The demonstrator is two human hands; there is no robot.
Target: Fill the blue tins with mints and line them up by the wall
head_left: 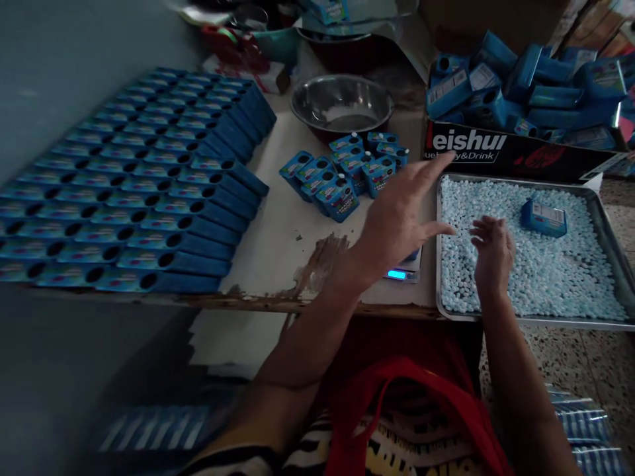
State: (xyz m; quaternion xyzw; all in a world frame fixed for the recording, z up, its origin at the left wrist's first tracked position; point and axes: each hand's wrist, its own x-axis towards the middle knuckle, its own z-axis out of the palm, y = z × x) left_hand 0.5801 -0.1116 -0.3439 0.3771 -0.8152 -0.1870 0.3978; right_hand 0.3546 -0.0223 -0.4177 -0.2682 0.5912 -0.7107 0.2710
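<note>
My left hand hovers above a small digital scale with a lit blue display, its thumb and fingers stretched out and apart. A blue thing on the scale is mostly hidden behind this hand. My right hand is over a metal tray spread with small pale blue and white candies. Its fingers are loosely bent and apart, and nothing shows between them. Beyond that hand, a blue box lies on its side on the candies.
Rows of blue boxes with dark round openings fill the table's left. Several more boxes, some with white caps, stand mid-table before a steel bowl. A black carton behind the tray is heaped with blue boxes.
</note>
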